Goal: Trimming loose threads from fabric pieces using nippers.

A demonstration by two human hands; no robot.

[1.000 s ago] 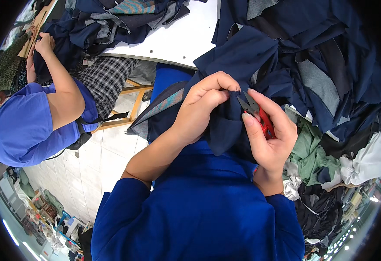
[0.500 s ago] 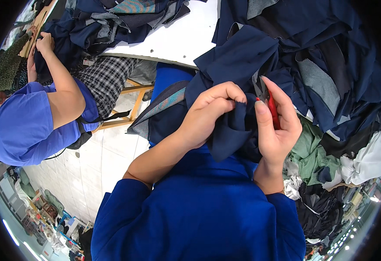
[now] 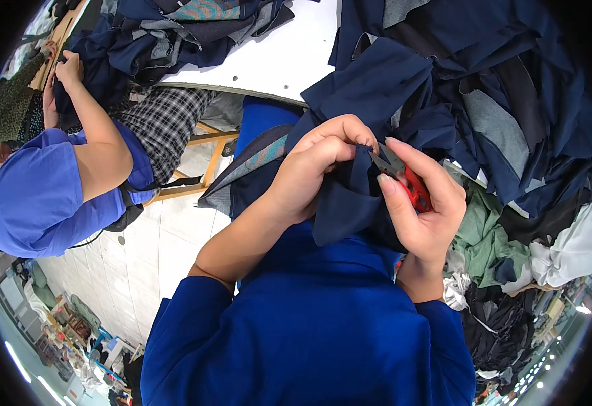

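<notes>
My left hand (image 3: 316,166) is closed, pinching the edge of a dark navy garment piece (image 3: 347,210) between thumb and fingers. The cloth hangs in folds over my lap. In my right hand (image 3: 431,210) are thread snips (image 3: 414,188) with red handles and dark blades. Their blade tips meet the cloth right beside my left fingertips. A strip with patterned lining (image 3: 259,162) and a grey edge hangs to the left of this cloth. My lower right fingers are partly hidden behind the snips and my palm.
A white table (image 3: 289,57) bears navy garment pieces (image 3: 194,40) at left and a larger navy pile (image 3: 499,128) at right. Green cloth (image 3: 479,233) and white cloth (image 3: 570,250) lie at lower right. A person in a purple shirt (image 3: 46,193) sits at left, handling dark cloth.
My right hand has moved left with the snips, bringing the blades onto the cloth edge. My left hand has shifted slightly left and up, still pinching the cloth.
</notes>
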